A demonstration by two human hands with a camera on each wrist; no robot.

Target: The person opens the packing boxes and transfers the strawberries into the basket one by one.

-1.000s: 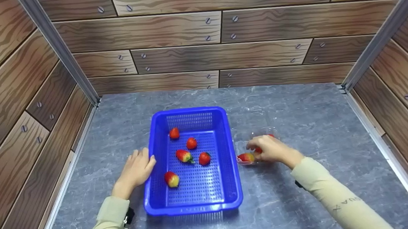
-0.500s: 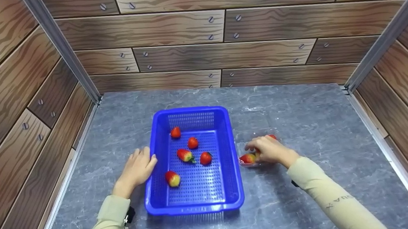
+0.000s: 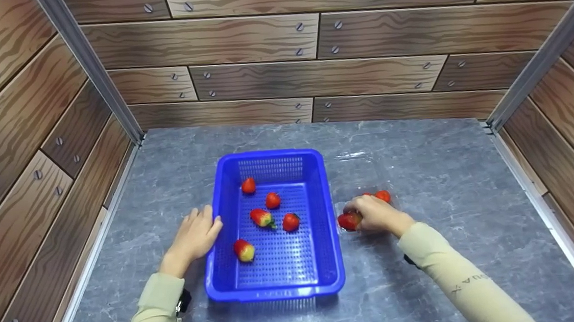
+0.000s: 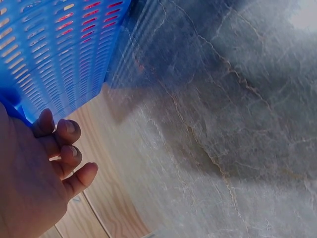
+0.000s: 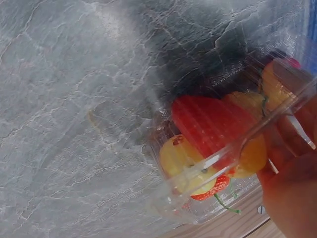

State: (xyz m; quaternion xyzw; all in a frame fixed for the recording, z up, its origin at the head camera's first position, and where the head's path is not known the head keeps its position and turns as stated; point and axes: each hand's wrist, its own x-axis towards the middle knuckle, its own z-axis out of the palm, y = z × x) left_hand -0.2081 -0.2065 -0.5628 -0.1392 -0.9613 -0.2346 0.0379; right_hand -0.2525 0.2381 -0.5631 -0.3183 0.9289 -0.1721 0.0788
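Note:
My left hand (image 3: pixel 194 236) holds the left rim of the blue plastic basket (image 3: pixel 337 259), its thumb over the edge. In the left wrist view its fingers (image 4: pixel 74 181) curl outside the slotted wall. Several strawberries, one red and yellow (image 3: pixel 244 250), lie apart on the basket floor. To the basket's right, my right hand (image 3: pixel 376 214) reaches down into a clear plastic box (image 5: pixel 173 210) and pinches a red strawberry (image 3: pixel 348 221). Other strawberries (image 3: pixel 383 196) lie in the box beyond the fingers. Its fingertips are partly hidden by fruit and the clear wall.
The box's clear lid (image 3: pixel 356 163) lies folded back behind it. A grey marbled tabletop (image 3: pixel 451 168) lies beneath everything. Wood-patterned panels (image 3: pixel 236 42) enclose the back and both sides, with metal posts (image 3: pixel 90 69) at the corners.
My right hand has shifted slightly left and nearer me inside the box, onto the near strawberry; more red fruit shows behind it. The left hand stays on the basket rim.

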